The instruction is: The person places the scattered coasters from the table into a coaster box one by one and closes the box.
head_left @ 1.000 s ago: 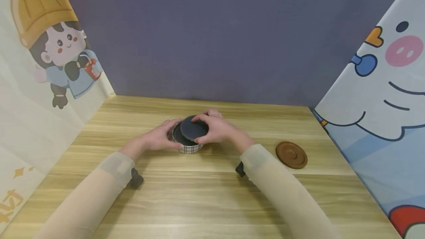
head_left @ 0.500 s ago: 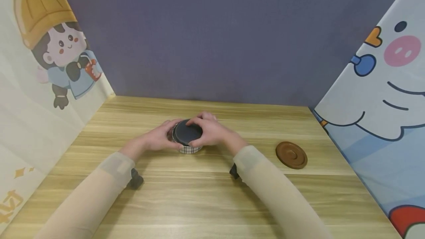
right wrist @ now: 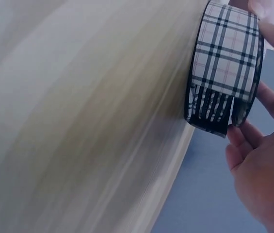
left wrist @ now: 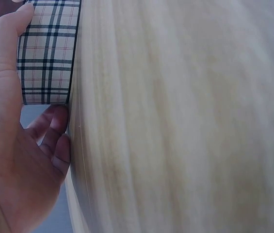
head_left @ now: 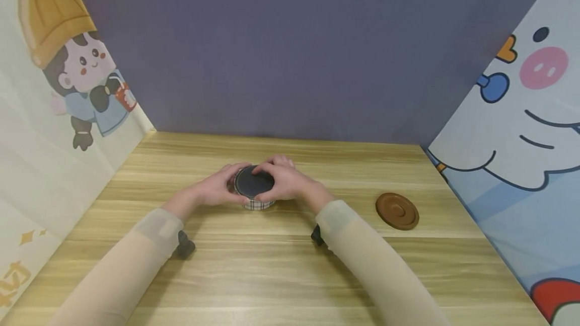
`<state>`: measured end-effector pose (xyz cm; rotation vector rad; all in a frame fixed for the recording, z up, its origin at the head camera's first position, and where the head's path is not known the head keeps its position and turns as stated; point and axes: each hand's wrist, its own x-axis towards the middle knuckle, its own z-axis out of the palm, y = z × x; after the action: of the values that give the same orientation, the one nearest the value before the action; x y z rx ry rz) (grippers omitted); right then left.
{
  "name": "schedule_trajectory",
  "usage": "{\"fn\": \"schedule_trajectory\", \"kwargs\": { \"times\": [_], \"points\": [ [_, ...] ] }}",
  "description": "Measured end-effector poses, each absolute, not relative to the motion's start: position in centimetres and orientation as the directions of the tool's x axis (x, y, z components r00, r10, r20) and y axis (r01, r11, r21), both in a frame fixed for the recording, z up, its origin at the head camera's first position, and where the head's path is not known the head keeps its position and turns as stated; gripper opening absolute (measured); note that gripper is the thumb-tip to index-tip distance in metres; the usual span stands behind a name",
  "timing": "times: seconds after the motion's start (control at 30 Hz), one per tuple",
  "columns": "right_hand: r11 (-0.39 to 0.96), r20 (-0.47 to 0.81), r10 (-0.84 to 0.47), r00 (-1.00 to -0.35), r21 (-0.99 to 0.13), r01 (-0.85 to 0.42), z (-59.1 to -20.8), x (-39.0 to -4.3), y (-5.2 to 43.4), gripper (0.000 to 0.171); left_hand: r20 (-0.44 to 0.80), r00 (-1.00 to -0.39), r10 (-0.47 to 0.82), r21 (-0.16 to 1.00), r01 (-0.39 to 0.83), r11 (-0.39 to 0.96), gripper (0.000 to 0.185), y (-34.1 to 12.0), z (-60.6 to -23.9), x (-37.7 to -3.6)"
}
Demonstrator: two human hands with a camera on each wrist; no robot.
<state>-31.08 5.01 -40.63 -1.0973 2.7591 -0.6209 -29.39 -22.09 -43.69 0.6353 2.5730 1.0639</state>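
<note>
Seating the dark lid (head_left: pixel 254 183) on the plaid round box (head_left: pixel 256 204), mid-worktop (head_left: pixel 290 265). Judgement: press evenly, keep lid level, brace the box wall. Left hand (head_left: pixel 216 188) curls round the box's left side; right hand (head_left: pixel 284 183) grips the lid from the right, fingers over its rim.

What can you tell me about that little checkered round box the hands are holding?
The round plaid box is low and looks like cardboard: cream sides crossed by dark and thin red lines. A flat dark lid covers its top. It stands upright on the wooden table, near the middle. The left hand grips its left side; the right hand curls round the lid's edge.
</note>
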Motion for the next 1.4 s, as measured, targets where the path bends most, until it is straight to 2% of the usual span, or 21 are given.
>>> {"fn": "schedule_trajectory", "kwargs": {
  "times": [0.13, 0.43, 0.83, 1.13, 1.4],
  "points": [
    [0.651, 0.047, -0.675, -0.736, -0.431, -0.625, -40.8, -31.1, 5.4, 0.072, -0.085, -0.862, 0.499, 0.715, 0.296, 0.633, 0.108, -22.2, -43.8, -29.5],
    [0.662, 0.065, -0.667, -0.743, -0.408, -0.629, -40.9, -31.1, 7.0, 0.052, -0.066, -0.865, 0.498, 0.71, 0.31, 0.632, 0.111, -22.2, -43.9, -29.8],
    [0.68, 0.06, -0.633, -0.772, -0.434, -0.591, -40.4, -30.5, 10.3, 0.053, -0.029, -0.864, 0.502, 0.715, 0.333, 0.615, 0.111, -22.4, -44.2, -30.2],
    [0.684, 0.056, -0.642, -0.765, -0.408, -0.604, -40.3, -29.2, 14.1, 0.052, -0.007, -0.864, 0.503, 0.702, 0.354, 0.618, 0.113, -22.5, -44.4, -30.2],
    [0.737, -0.009, -0.573, -0.82, -0.444, -0.51, -39.9, -27.7, 19.0, 0.055, -0.022, -0.863, 0.504, 0.705, 0.345, 0.62, 0.113, -22.5, -44.9, -30.4]
  ]
}}
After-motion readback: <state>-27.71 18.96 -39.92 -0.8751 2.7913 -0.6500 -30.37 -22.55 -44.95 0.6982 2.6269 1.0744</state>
